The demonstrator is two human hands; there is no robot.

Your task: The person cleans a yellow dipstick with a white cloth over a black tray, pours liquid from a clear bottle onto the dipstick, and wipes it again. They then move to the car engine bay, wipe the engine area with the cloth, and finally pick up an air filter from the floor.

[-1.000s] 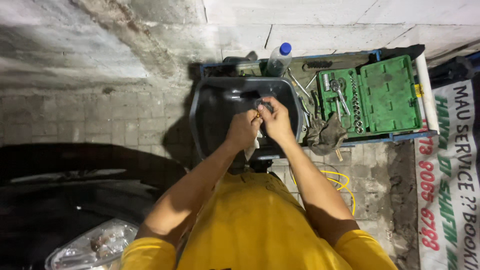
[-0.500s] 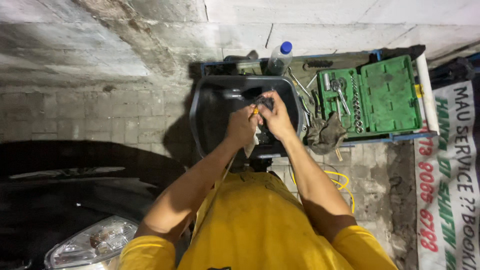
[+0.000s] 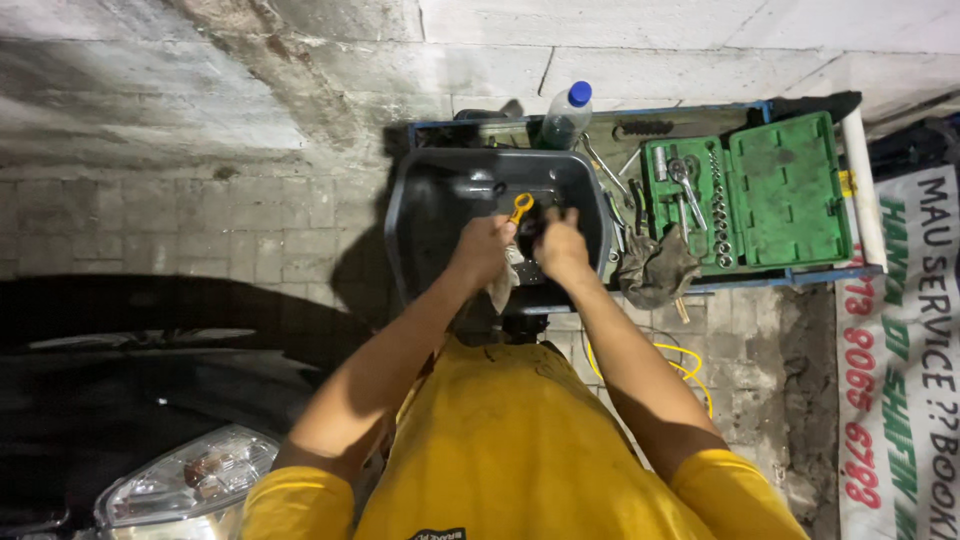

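Note:
Both my hands reach into a black plastic tub [image 3: 410,215] in front of me. My left hand [image 3: 485,250] grips a small tool with a yellow ring end [image 3: 520,206] and a pale rag that hangs down below the fist. My right hand [image 3: 560,250] is closed around a dark small part right beside the left hand; the part itself is mostly hidden by the fingers. More dark metal pieces lie on the tub's floor.
An open green socket case [image 3: 790,190] with sockets and a ratchet lies to the right on a blue-framed tray [image 3: 800,272]. A plastic bottle with a blue cap [image 3: 566,115] stands behind the tub. A grey rag [image 3: 655,272], a yellow cable [image 3: 680,365], a dark vehicle with a headlight [image 3: 190,475] lower left, a banner [image 3: 900,380] right.
My hands have drawn slightly apart and lowered in the tub. The yellow ring end of the tool now shows above my left fist.

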